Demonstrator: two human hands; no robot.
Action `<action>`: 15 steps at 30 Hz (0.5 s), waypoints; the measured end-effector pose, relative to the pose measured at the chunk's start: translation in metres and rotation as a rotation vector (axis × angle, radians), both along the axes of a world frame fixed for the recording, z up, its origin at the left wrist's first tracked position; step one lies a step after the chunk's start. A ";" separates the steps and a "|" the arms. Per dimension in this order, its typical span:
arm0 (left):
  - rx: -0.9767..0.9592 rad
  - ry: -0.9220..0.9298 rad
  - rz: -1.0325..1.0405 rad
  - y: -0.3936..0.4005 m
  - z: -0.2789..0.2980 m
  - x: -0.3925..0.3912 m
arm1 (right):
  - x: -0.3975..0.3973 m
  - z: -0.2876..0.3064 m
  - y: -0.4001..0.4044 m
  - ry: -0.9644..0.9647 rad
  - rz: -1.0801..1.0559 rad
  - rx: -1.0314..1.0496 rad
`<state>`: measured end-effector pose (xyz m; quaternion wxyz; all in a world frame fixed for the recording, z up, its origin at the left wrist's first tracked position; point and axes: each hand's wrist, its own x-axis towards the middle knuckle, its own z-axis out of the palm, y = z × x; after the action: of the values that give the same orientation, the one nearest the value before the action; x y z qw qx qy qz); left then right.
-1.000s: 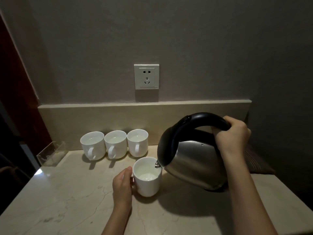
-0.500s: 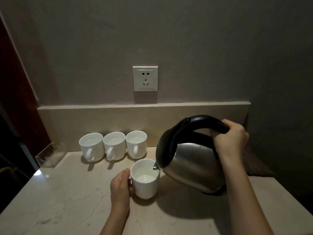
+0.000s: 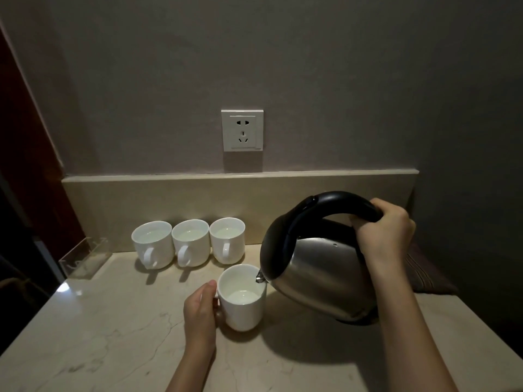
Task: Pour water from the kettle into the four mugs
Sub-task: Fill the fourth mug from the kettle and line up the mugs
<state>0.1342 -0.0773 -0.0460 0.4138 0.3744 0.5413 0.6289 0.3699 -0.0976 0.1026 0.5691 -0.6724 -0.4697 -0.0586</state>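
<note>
Steel kettle point(image 3: 319, 281) tilted, spout over held mug point(image 3: 243, 306).

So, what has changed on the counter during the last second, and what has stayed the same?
Very little. The kettle has eased slightly back, its spout still over the front mug. The right hand still grips the kettle handle and the left hand still holds the front mug's handle side. The three back mugs stayed in their row.

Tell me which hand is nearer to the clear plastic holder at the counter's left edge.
Left. The left hand grips the front mug, right of the clear plastic holder. The right hand holds the kettle handle, far across the counter.
</note>
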 end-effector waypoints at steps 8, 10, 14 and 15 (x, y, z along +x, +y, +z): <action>0.013 0.029 -0.007 0.002 -0.003 -0.001 | 0.000 0.001 0.002 -0.002 -0.007 -0.005; 0.009 0.034 -0.008 0.002 -0.004 -0.002 | 0.000 0.000 0.002 0.001 -0.005 -0.002; 0.007 0.030 0.000 0.002 -0.004 -0.001 | 0.001 0.000 0.003 -0.019 -0.013 0.007; 0.010 0.027 -0.001 0.001 -0.003 -0.001 | 0.000 0.000 0.003 -0.023 -0.015 0.009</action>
<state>0.1330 -0.0759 -0.0490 0.4047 0.3853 0.5436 0.6263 0.3702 -0.0947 0.1024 0.5662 -0.6724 -0.4711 -0.0728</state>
